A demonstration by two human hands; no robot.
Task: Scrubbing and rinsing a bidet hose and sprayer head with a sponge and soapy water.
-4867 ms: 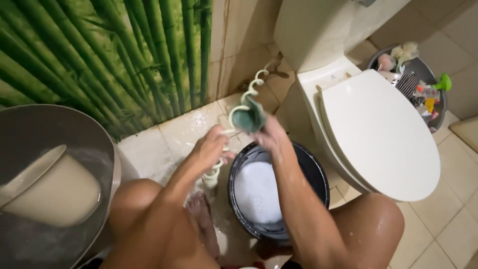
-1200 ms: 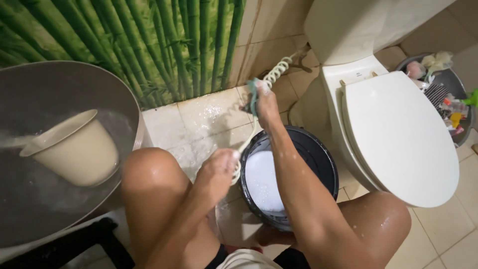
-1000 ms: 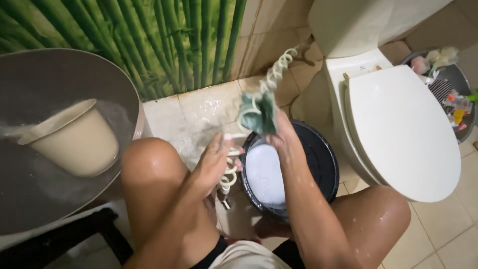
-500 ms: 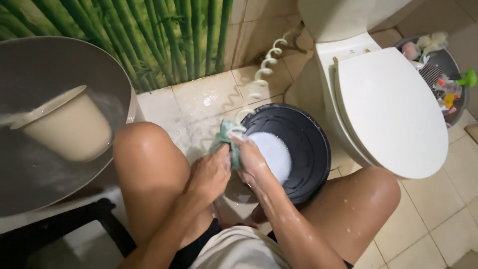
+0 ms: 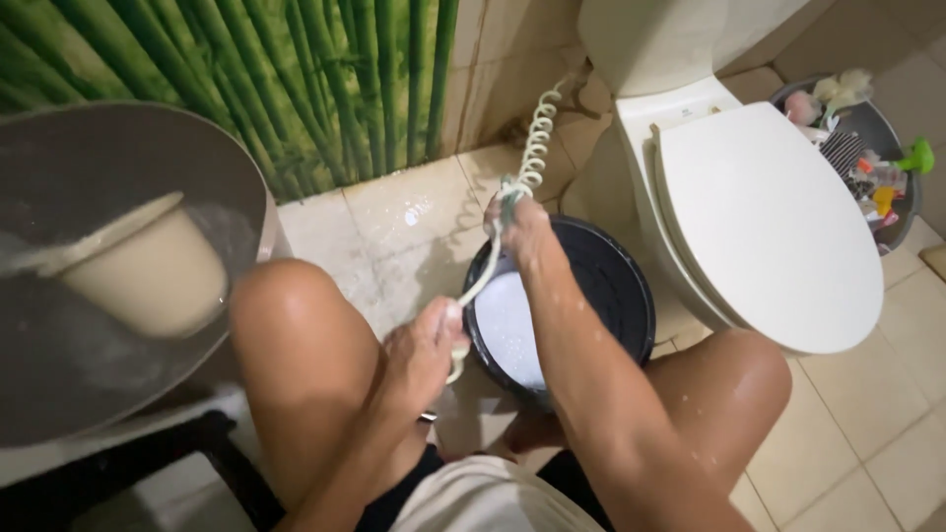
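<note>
A pale coiled hose (image 5: 534,148) runs from the wall by the toilet down to my hands. My left hand (image 5: 424,353) grips its lower end near my left knee. My right hand (image 5: 517,225) is stretched out along the hose, pressing a green cloth (image 5: 506,195) around it above the rim of a black bucket (image 5: 623,296). The bucket holds white soapy foam (image 5: 505,330) and stands on the tiled floor between my knees. The hose is pulled nearly straight between my two hands.
A white toilet with its lid (image 5: 764,227) closed stands at the right. Behind it a grey basket (image 5: 867,167) holds bottles and brushes. At the left a large grey basin (image 5: 59,374) of water has a beige pail (image 5: 148,271) floating in it. A bamboo-print curtain (image 5: 246,69) hangs behind.
My right hand slid the green cloth up the hose away from my left hand, from beside the bucket's near rim toward the wall; the hose between my hands is now stretched.
</note>
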